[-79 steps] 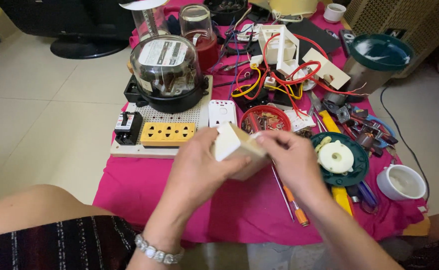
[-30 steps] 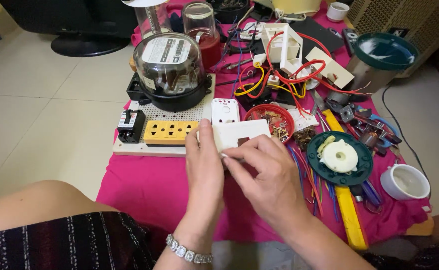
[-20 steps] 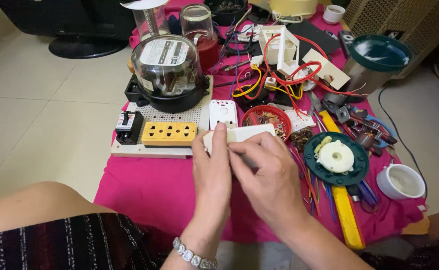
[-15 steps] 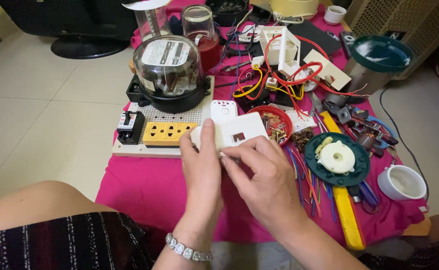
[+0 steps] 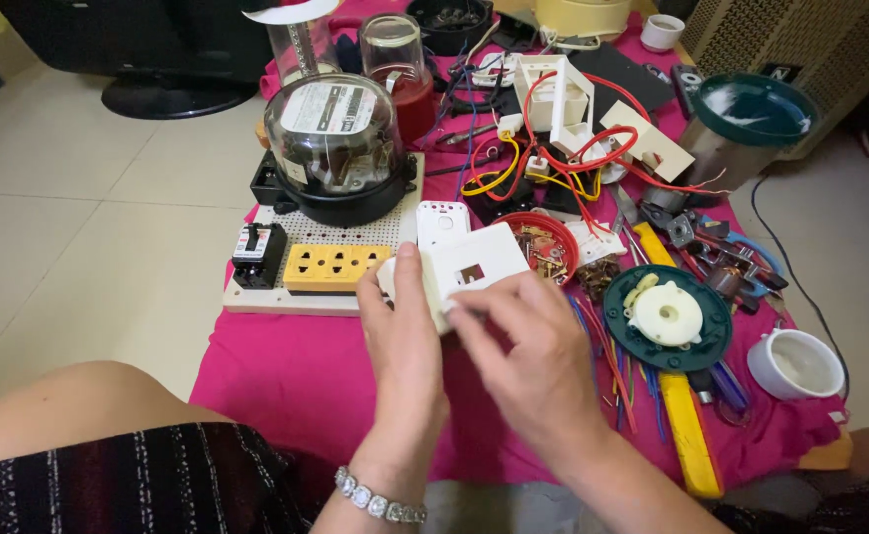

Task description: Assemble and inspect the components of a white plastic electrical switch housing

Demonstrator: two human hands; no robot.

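My left hand (image 5: 405, 346) and my right hand (image 5: 528, 351) together hold a white square switch plate (image 5: 469, 267) with a small rectangular hole, above the pink cloth (image 5: 296, 366). The left thumb presses its left edge; the right fingers pinch its lower edge. Just behind it lies a white switch module (image 5: 442, 220). To the left, a white board (image 5: 340, 287) carries a yellow socket strip (image 5: 335, 267) and a black breaker (image 5: 258, 254).
A glass-domed electric meter (image 5: 337, 138) stands behind the board. A red bowl of small parts (image 5: 545, 247), tangled red and yellow wires (image 5: 553, 168), a dark green lid with a cream disc (image 5: 667, 316), a white cup (image 5: 795, 363), a yellow tool (image 5: 686, 435) and pliers (image 5: 721, 262) crowd the right side.
The plate has been turned from edge-on to face up, showing its hole. Both hands have shifted slightly up and left, keeping hold of it.
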